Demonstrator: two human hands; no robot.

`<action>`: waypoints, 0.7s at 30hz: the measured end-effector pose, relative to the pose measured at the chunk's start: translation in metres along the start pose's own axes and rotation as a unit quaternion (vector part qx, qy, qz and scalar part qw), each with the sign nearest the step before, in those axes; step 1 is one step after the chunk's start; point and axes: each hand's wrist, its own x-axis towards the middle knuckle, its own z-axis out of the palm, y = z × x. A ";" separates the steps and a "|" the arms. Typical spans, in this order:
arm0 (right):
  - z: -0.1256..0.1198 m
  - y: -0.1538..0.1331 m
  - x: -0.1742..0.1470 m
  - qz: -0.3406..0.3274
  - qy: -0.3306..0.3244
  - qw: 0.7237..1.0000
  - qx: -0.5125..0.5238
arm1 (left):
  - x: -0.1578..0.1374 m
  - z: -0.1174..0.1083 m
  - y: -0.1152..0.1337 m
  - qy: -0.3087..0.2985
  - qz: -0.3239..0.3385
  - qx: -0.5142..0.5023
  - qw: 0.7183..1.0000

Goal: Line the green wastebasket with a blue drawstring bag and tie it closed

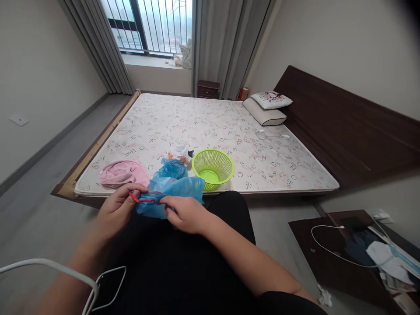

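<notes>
Over my lap I hold a thin blue plastic bag (183,188) with a red drawstring along its gathered top. My left hand (120,205) pinches the red drawstring and the bag's edge at the left end. With fingers closed, my right hand (183,212) grips the gathered rim a little to the right. Just beyond the bag, on the mattress, lies more crumpled blue plastic (172,169); I cannot tell whether it is part of the same bag. A light green plastic basket (212,168) stands right of it. To the left lies a folded pink cloth (123,173).
White and orange crumpled scraps (182,153) lie behind the blue plastic on the mattress (197,122). Pillows (267,109) rest by the headboard. A dark bedside table (341,245) at right holds cables and papers. A white cable (49,264) crosses the lower left.
</notes>
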 end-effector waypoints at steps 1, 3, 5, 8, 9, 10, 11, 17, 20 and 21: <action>0.001 0.000 0.000 -0.018 0.032 0.999 0.011 | -0.001 0.002 0.001 -0.016 0.001 -0.003 1.000; 0.003 0.001 0.001 -0.056 0.077 0.995 0.014 | -0.004 0.006 0.002 -0.043 0.003 -0.009 0.999; 0.007 0.002 0.001 -0.044 0.083 0.996 0.003 | -0.005 0.009 0.001 -0.059 0.000 -0.025 0.998; 0.011 0.004 0.001 0.041 -0.011 0.999 -0.004 | -0.007 0.012 0.001 -0.058 0.009 -0.030 0.998; 0.012 0.005 0.001 0.070 -0.068 0.995 -0.017 | -0.008 0.012 0.002 -0.058 0.016 -0.020 0.998; 0.012 0.006 0.000 0.099 -0.122 0.987 -0.041 | -0.008 0.012 0.003 -0.058 0.021 -0.005 0.998; 0.012 0.007 -0.001 0.129 -0.163 0.976 -0.072 | -0.008 0.012 0.005 -0.056 0.025 0.013 0.998; 0.007 0.018 -0.003 0.231 -0.126 0.942 -0.211 | -0.009 0.012 0.011 -0.073 0.034 0.035 0.996; 0.006 0.024 0.001 0.251 0.013 0.949 -0.192 | -0.009 0.013 0.012 -0.114 0.040 0.035 0.992; 0.008 0.026 0.003 0.254 0.068 0.952 -0.160 | -0.009 0.014 0.012 -0.121 0.042 0.036 0.991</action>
